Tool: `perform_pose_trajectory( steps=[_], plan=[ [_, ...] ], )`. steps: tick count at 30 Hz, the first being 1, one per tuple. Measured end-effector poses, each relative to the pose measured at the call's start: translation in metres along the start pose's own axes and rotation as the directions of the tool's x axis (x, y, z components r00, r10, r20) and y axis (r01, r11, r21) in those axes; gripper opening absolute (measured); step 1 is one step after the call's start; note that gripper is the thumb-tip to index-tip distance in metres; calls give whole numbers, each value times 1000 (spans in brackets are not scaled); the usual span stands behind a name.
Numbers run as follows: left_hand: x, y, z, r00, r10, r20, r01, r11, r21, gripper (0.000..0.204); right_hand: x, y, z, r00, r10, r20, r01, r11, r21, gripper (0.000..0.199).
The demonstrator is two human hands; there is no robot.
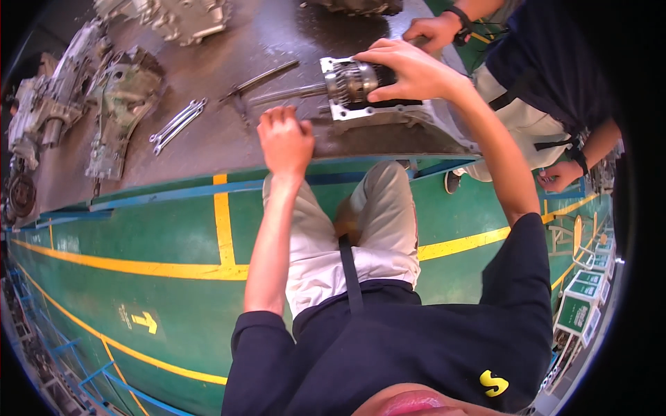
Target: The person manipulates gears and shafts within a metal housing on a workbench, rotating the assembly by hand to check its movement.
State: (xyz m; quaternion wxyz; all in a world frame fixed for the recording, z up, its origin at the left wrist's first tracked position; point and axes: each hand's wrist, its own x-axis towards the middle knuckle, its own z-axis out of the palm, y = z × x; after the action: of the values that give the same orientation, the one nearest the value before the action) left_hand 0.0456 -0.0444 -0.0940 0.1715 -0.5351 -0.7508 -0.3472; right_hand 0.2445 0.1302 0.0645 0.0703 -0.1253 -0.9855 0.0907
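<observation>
Head camera view, looking down past the person's own chest and legs to a dark metal workbench [208,149]. The right hand [409,69] reaches forward and closes over the top of a gear cluster [350,82], a ribbed silver cylinder seated in a pale metal housing [388,114]; the fingers curl around the gears, thumb toward the body. A thin shaft [288,93] sticks out of the cluster to the left of that hand. The left hand [284,142] is clenched in a loose fist, knuckles up, resting at the near edge of the bench, just beside the housing's left corner; whether it holds anything cannot be told.

Further left of the left hand lie two spanners [177,125] side by side, and beyond them several grey gearbox casings [121,104]. A co-worker's hand [433,31] rests just past the right hand.

To handle the cluster well, the right hand's grip likely needs to stay square to the shaft, moving straight along its line, while the left hand steadies the housing against sliding.
</observation>
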Motion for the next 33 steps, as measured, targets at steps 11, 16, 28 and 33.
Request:
perform_pose_trajectory(
  steps=[11,16,28,33],
  plan=[
    [-2,10,6,998,43,-52,-45,998,-32,27,13,-19,-3,1000,3,-17,-4,997,-75,65],
    [-3,10,7,995,91,-39,-90,996,28,26,-3,-12,-11,998,58,20,-56,995,-81,64],
    [5,-2,-3,992,129,6,-128,988,-82,28,22,-24,5,997,15,-75,-18,999,-46,65],
    [-5,-11,8,993,89,77,-87,996,-36,31,0,-20,35,973,42,-225,-66,993,-99,57]
  ],
)
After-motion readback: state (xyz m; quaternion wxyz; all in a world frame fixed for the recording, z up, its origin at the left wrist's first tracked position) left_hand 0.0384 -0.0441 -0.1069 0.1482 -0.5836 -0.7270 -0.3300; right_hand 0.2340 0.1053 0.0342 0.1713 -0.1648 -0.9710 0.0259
